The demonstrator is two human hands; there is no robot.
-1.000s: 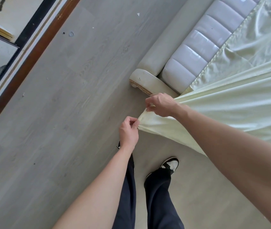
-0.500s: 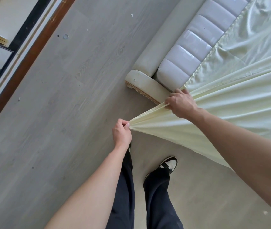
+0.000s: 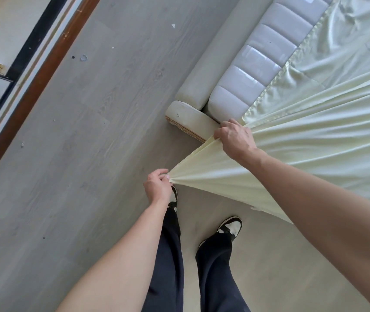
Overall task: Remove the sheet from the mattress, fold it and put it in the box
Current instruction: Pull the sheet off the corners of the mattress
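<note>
- Head view, looking down: grey wood-grain floor point(image 3: 71, 176) fills most of the frame, with small pale specks scattered on it; a brown and black strip point(image 3: 37, 84) crosses the upper left, and what lies beyond it is cut off and hard to make out.
- Pale yellow sheet point(image 3: 314, 149) spreads from the right edge, partly on the mattress point(image 3: 258, 61) and partly pulled off it, stretched taut into a narrowing fan toward the person; its far side runs out of frame.
- Mattress shows only as a quilted white side at the upper right; its top is hidden under the sheet.
- Bed frame point(image 3: 190, 115) juts out below the mattress corner, its worn lower edge partly hidden by the sheet.
- Right hand point(image 3: 236, 140) grips the sheet's upper edge just beside the mattress corner, fingertips hidden in the cloth.
- Left hand point(image 3: 158, 188), well apart from the right, pinches the bunched tip of the sheet.
- Dark trousers point(image 3: 215, 273) and a black-and-white shoe point(image 3: 230, 226) stand below; the other shoe is mostly hidden behind the left hand.
</note>
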